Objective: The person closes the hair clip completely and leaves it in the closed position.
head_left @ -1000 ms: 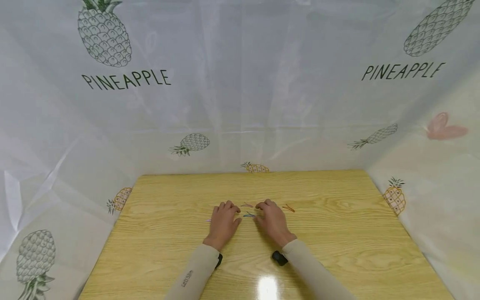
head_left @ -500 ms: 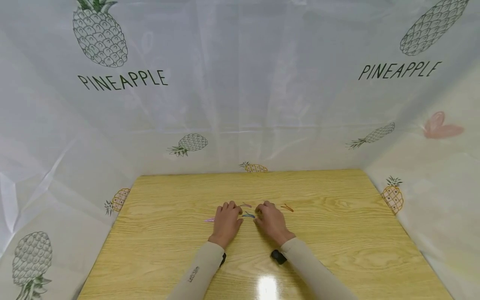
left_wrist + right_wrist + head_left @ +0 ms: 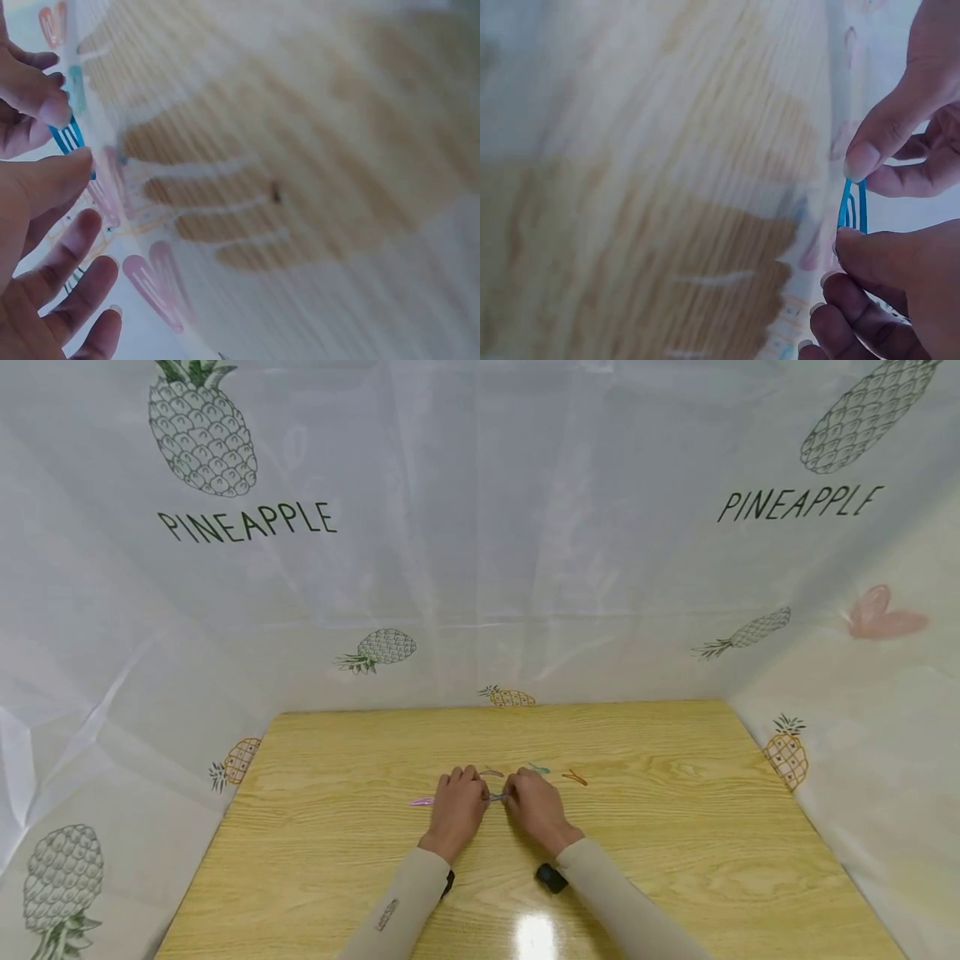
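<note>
Between my two hands is a blue snap hair clip [image 3: 496, 797], held close over the wooden table [image 3: 345, 860]. My left hand [image 3: 457, 806] pinches one end between thumb and finger, its other fingers spread in the left wrist view. The opposite end is pinched by my right hand [image 3: 536, 806], and the clip's looped frame [image 3: 853, 210] shows between the fingertips in the right wrist view. A purple hair clip [image 3: 422, 802] lies left of my left hand. Beyond the hands lie a pink clip [image 3: 491, 772] and a teal clip [image 3: 538, 768]. An orange clip [image 3: 575, 777] rests to the right.
White sheeting [image 3: 480, 560] printed with pineapples hangs behind the table and along both sides. A black device [image 3: 551, 878] sits at the right wrist. Light glares off the table [image 3: 536, 935] near its front.
Both hands have closed in on the blue clip, which lay on the table between them, and now pinch it. The teal clip has come into view beyond the right hand.
</note>
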Motion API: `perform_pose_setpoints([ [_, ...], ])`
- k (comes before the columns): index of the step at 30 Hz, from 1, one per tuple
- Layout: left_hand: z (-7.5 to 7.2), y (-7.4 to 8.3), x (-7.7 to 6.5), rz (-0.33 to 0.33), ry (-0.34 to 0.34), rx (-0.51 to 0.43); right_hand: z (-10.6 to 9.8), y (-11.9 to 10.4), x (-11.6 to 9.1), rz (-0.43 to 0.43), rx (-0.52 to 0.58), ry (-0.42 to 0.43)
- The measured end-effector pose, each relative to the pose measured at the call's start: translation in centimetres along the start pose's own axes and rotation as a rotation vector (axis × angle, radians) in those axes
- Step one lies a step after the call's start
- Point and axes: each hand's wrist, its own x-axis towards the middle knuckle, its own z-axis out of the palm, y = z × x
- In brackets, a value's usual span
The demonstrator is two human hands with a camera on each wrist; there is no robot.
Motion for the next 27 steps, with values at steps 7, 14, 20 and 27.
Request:
perform_pose_setpoints([
  [7, -0.3, -0.6, -1.5, 0.004, 0.061, -0.001, -0.4, -0.4, -0.7, -0.033, 0.116, -0.042],
  [14, -0.8, -0.6, -1.9, 0.02, 0.075, -0.02, -0.8, -0.8, -0.9, -0.077, 0.096, -0.024],
  [20, -1.2, -0.7, -2.3, 0.025, 0.094, -0.021, -0.9, -1.2, -1.1, -0.104, 0.098, -0.035],
  [27, -2.1, -1.2, -2.7, 0.043, 0.106, -0.055, -0.9, -1.5, -1.1, -0.137, 0.115, -0.044],
])
